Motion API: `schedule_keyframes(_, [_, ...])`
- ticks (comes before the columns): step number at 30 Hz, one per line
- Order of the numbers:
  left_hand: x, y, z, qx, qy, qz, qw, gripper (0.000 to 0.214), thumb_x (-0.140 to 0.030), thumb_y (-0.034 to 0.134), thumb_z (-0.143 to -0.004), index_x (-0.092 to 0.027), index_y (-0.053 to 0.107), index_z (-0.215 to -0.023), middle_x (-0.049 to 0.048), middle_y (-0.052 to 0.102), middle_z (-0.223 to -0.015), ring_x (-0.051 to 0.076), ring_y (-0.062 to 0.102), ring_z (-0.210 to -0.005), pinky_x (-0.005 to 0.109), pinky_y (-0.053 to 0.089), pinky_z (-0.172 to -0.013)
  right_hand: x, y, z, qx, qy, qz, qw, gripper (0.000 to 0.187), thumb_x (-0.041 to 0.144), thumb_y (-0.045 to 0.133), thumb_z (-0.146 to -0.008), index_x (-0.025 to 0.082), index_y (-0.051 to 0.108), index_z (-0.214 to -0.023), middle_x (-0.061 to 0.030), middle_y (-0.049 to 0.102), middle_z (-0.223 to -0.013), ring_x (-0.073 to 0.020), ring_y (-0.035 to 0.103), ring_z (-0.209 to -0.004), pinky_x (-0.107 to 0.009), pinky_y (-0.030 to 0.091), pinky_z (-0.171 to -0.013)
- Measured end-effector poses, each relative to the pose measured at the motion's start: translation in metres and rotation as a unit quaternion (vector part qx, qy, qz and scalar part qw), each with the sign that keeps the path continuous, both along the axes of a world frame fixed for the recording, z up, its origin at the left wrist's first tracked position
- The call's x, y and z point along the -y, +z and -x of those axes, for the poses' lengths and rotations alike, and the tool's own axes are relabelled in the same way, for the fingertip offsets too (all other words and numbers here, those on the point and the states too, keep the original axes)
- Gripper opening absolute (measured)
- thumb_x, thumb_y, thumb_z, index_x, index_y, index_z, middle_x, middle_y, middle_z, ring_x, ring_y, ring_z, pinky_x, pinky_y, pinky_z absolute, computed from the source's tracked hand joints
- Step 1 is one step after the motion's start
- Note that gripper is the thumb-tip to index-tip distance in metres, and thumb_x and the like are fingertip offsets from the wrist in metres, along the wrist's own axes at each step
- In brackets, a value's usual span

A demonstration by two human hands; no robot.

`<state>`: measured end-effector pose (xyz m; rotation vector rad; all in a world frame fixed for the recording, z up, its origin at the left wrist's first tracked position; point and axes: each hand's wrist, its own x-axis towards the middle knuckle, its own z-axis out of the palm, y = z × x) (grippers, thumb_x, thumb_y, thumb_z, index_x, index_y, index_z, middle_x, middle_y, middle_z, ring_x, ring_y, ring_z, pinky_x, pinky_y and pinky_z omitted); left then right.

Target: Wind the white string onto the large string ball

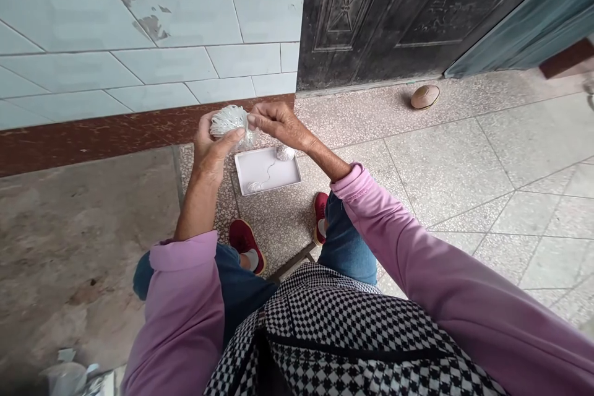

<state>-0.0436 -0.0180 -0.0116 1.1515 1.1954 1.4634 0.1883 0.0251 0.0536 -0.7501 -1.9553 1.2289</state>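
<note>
My left hand (211, 151) is wrapped round a bundle of white looped yarn (229, 122), thumb across its near side. At the bundle's right end, my right hand (278, 124) pinches with thumb and forefinger; whether it grips the yarn itself or a thin strand is too small to tell. Below both hands a shallow white tray (253, 167) lies on the floor. Inside its far right corner sits a ball of white yarn (285, 153). A small white tuft (255, 186) rests at the tray's near left, with a thin strand curving between the two.
A tiled wall (185, 18) with a brown base strip rises ahead, beside a dark door (371, 12). A pinkish-tan rounded object (425, 96) lies on the floor near the door. Red shoes (244, 238) flank the tray's near side. A plastic container (67, 377) stands at bottom left.
</note>
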Motion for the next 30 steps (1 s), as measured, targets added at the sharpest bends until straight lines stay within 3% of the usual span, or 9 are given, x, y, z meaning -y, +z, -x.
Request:
schedule_keyframes(4, [0.016, 0.024, -0.017, 0.059, -0.027, 0.068, 0.996, 0.113, -0.079, 0.13, -0.046, -0.026, 0.077, -0.131, 0.0133, 0.088, -0.138, 0.04, 0.08, -0.129, 0.068, 0.073, -0.118, -0.005, 0.005, -0.006, -0.033, -0.041, 0.005, 0.999, 0.061, 0.063, 0.073, -0.136, 0.022, 0.063, -0.092, 0.0037, 0.053, -0.083, -0.0174, 0.049, -0.082, -0.032, 0.047, -0.082])
schedule_keyframes(9, [0.025, 0.041, -0.023, 0.085, -0.086, 0.095, 0.988, 0.101, -0.073, 0.128, -0.052, -0.028, 0.078, -0.128, 0.0121, 0.089, -0.132, 0.041, 0.084, -0.125, 0.067, 0.079, -0.11, -0.003, 0.013, -0.006, -0.032, -0.097, 0.068, 0.992, 0.072, 0.076, 0.08, -0.126, 0.031, 0.048, -0.08, 0.0044, 0.043, -0.074, -0.0196, 0.049, -0.085, -0.036, 0.044, -0.081])
schedule_keyframes(13, [0.027, 0.041, -0.024, 0.104, -0.11, 0.097, 0.984, 0.093, -0.073, 0.123, -0.06, -0.029, 0.078, -0.128, 0.0104, 0.091, -0.127, 0.04, 0.087, -0.124, 0.061, 0.082, -0.106, -0.007, 0.01, -0.003, -0.041, -0.102, 0.1, 0.989, 0.074, 0.075, 0.09, -0.119, 0.031, 0.045, -0.079, 0.0059, 0.038, -0.073, -0.0191, 0.043, -0.081, -0.037, 0.039, -0.076])
schedule_keyframes(17, [0.027, 0.036, -0.027, 0.109, -0.137, 0.081, 0.981, 0.084, -0.07, 0.12, -0.066, -0.035, 0.08, -0.131, 0.0093, 0.092, -0.128, 0.04, 0.09, -0.125, 0.056, 0.082, -0.104, -0.012, 0.0, 0.001, -0.069, -0.098, 0.072, 0.99, 0.076, 0.068, 0.097, -0.117, 0.03, 0.042, -0.082, 0.0061, 0.033, -0.078, -0.0184, 0.036, -0.08, -0.034, 0.036, -0.073])
schedule_keyframes(22, [0.026, 0.036, -0.036, 0.112, -0.104, 0.061, 0.986, 0.076, -0.056, 0.119, -0.061, -0.035, 0.083, -0.126, 0.0098, 0.09, -0.125, 0.044, 0.09, -0.128, 0.059, 0.082, -0.107, -0.017, -0.007, 0.0, -0.057, -0.096, 0.066, 0.992, 0.075, 0.079, 0.078, -0.126, 0.03, 0.039, -0.084, 0.0062, 0.032, -0.08, -0.017, 0.036, -0.081, -0.034, 0.037, -0.074])
schedule_keyframes(25, [0.026, 0.041, -0.036, 0.141, -0.102, 0.067, 0.982, 0.074, -0.059, 0.115, -0.063, -0.032, 0.083, -0.125, 0.0147, 0.089, -0.126, 0.051, 0.086, -0.142, 0.064, 0.08, -0.113, -0.02, -0.012, -0.001, -0.064, -0.087, 0.085, 0.99, 0.076, 0.089, 0.078, -0.12, 0.034, 0.04, -0.085, 0.0061, 0.033, -0.078, -0.0193, 0.037, -0.081, -0.037, 0.039, -0.072])
schedule_keyframes(28, [0.028, 0.047, -0.032, 0.174, -0.113, 0.074, 0.975, 0.085, -0.069, 0.113, -0.064, -0.028, 0.08, -0.131, 0.0219, 0.086, -0.141, 0.055, 0.076, -0.157, 0.067, 0.077, -0.116, -0.024, -0.019, 0.0, -0.057, -0.108, 0.086, 0.989, 0.069, 0.073, 0.086, -0.122, 0.033, 0.042, -0.088, 0.0043, 0.036, -0.08, -0.0222, 0.038, -0.083, -0.036, 0.043, -0.074])
schedule_keyframes(30, [0.029, 0.05, -0.029, 0.184, -0.113, 0.071, 0.974, 0.093, -0.078, 0.113, -0.064, -0.026, 0.077, -0.133, 0.0249, 0.082, -0.154, 0.056, 0.069, -0.163, 0.065, 0.076, -0.115, -0.025, -0.023, 0.002, -0.041, -0.122, 0.069, 0.989, 0.06, 0.053, 0.08, -0.129, 0.031, 0.042, -0.089, 0.0032, 0.037, -0.084, -0.0218, 0.042, -0.085, -0.034, 0.045, -0.078])
